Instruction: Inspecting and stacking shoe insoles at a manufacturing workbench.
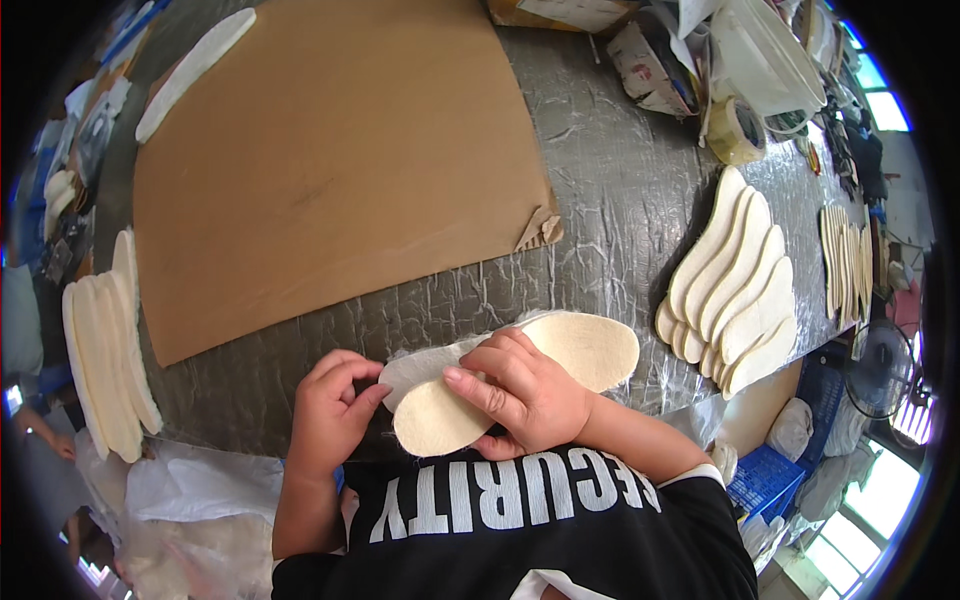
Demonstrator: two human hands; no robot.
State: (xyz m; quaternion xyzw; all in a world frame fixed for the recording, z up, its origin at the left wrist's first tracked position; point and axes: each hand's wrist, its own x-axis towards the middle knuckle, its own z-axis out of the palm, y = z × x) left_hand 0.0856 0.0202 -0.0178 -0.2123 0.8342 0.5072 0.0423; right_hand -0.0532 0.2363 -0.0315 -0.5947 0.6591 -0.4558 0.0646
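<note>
My right hand (pixel 525 390) is wrapped over a cream felt insole (pixel 440 418), thumb on its upper face. Another cream insole shape (pixel 590 350) reaches out beyond that hand to the right; whether the two join beneath my fingers is hidden. Behind the near insole lies a whiter, fuzzy-edged layer (pixel 410 372). At this layer's left end, my left hand (pixel 338 400) is closed with thumb and forefinger brought together against the edge. What sits between those fingertips is too small to make out.
A brown cardboard sheet (pixel 330 180) covers much of the table (pixel 600 270), one white insole (pixel 195 75) at its far left. Insole stacks stand at left (pixel 105 350) and right (pixel 735 290), with more pieces (pixel 845 262) farther right. A tape roll (pixel 735 130) and white tub (pixel 765 60) sit at back right.
</note>
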